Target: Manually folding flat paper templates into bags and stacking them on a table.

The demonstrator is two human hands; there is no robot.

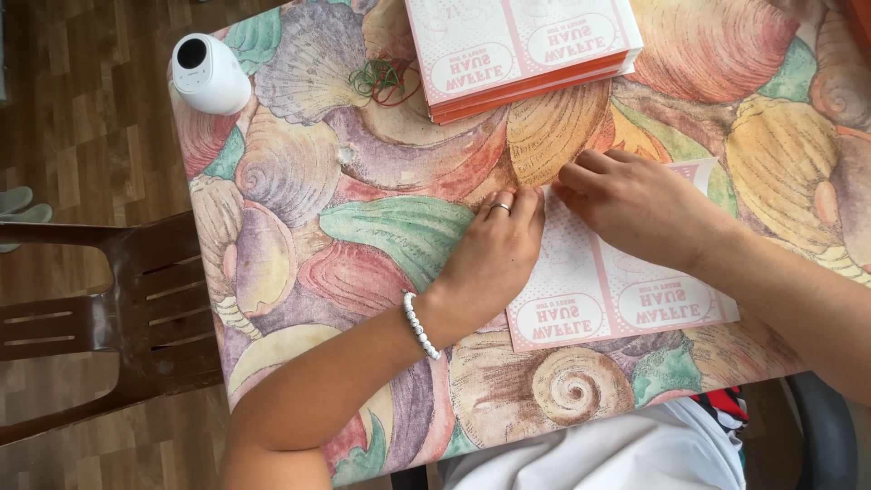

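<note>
Seashell-patterned tablecloth [381, 227]: flat pink-and-white printed card sheet [617, 299] lies at four o'clock.
Left hand [494, 249] and right hand [635, 204] press flat on its top edge, fingers spread, gripping nothing; it looks light, bendy, probably easily creased, best lifted by an edge.

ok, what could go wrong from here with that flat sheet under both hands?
The left hand and right hand press only the far edge of the pink-and-white sheet; its near edge lies free and might skew. The stack of similar sheets sits close beyond the fingers, so a forward push could nudge it. Loose rubber bands could snag.
</note>
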